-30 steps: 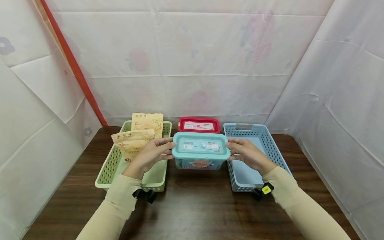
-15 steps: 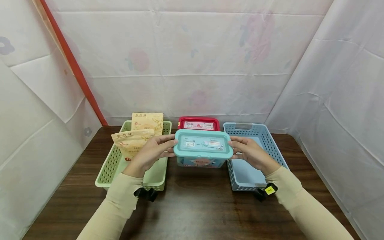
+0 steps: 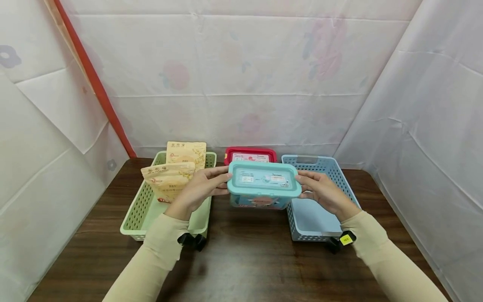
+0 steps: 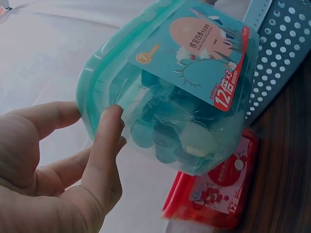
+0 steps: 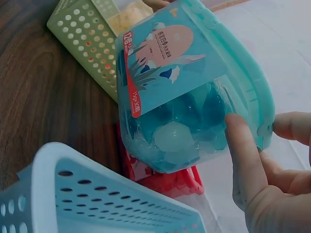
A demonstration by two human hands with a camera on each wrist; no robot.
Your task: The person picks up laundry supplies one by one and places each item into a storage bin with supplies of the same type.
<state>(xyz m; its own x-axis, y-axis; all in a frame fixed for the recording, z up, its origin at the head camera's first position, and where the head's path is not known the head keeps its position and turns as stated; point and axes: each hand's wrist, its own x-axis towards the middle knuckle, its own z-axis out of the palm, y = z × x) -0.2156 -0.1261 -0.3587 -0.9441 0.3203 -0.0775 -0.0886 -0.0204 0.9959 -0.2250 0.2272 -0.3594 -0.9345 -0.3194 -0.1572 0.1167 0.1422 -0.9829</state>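
Observation:
A clear tub of laundry pods [image 3: 264,180] with a teal lid is held level above the table, lid up. My left hand [image 3: 200,188] pinches its left end at the lid's rim, and my right hand [image 3: 328,193] grips the opposite end the same way. Up close in the left wrist view, the left fingers [image 4: 104,141] lie against the lid edge and side wall. Blue and pale pods show through the tub wall [image 5: 189,126], below a printed blue label. Behind it stands a red-lidded tub [image 3: 250,156], partly hidden by the teal one.
On the left, a green basket [image 3: 139,205] holds two yellow pouches [image 3: 171,181]. A blue basket [image 3: 317,218] stands at the right, its near left rim beside the raised tub. White fabric [image 3: 241,84] hangs behind the dark wooden table [image 3: 249,256].
Both hands have carried the teal-lidded tub to the right and slightly away, so it now overlaps the blue basket's left edge in the head view. The baskets, pouches and red-lidded tub stay put.

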